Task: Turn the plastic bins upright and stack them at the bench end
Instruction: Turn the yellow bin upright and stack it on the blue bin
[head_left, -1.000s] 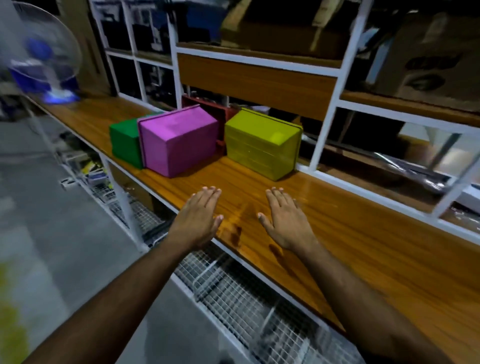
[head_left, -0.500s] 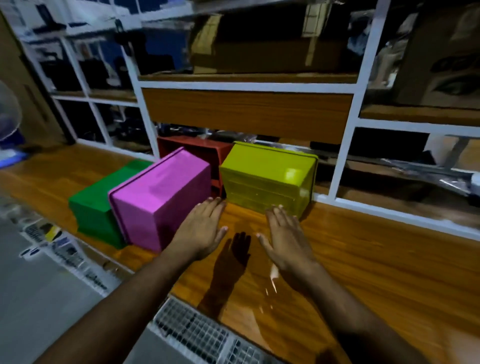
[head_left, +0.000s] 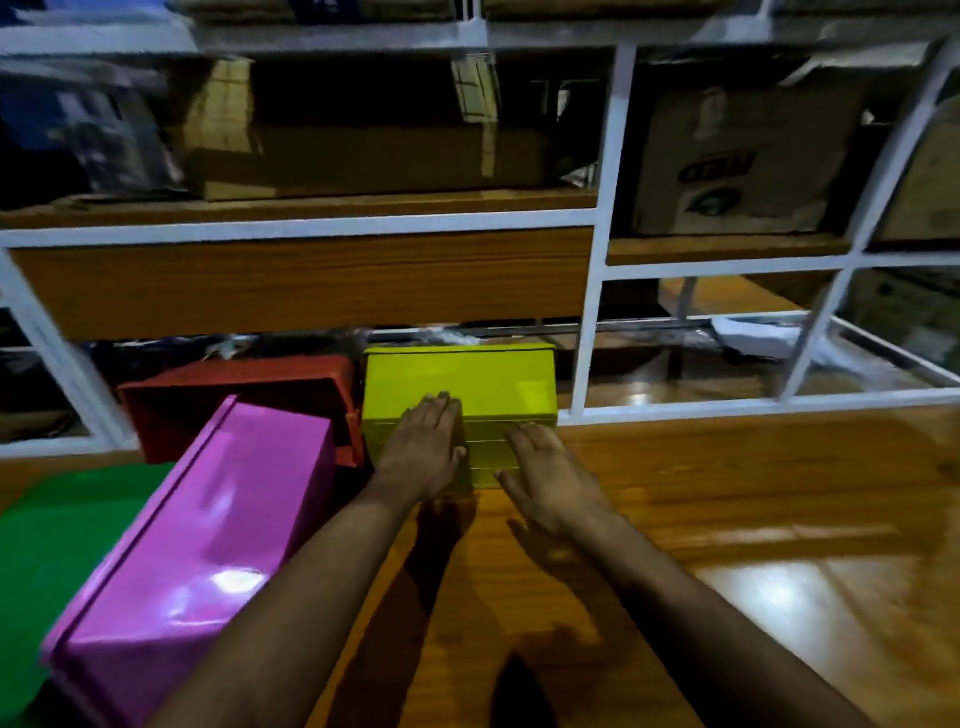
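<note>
Several plastic bins lie on the wooden bench (head_left: 727, 493). A yellow-green bin (head_left: 483, 384) sits bottom-up against the shelf frame. My left hand (head_left: 423, 447) lies flat over its near top edge, fingers apart. My right hand (head_left: 545, 478) is spread in front of its near wall, fingertips at the wall. A pink bin (head_left: 208, 535) lies bottom-up and tilted at the left, over a green bin (head_left: 47, 551). A red bin (head_left: 234, 400) stands behind them, tipped on its side.
A white metal shelf frame (head_left: 592, 332) rises right behind the bins, with a wooden panel (head_left: 301, 280) across it. Cardboard boxes (head_left: 737, 166) fill the upper shelves. Bare wood stretches to the right of the yellow-green bin.
Both hands have reached forward from bare bench to the yellow-green bin. My view has swung right and closer, so the fan has left the frame.
</note>
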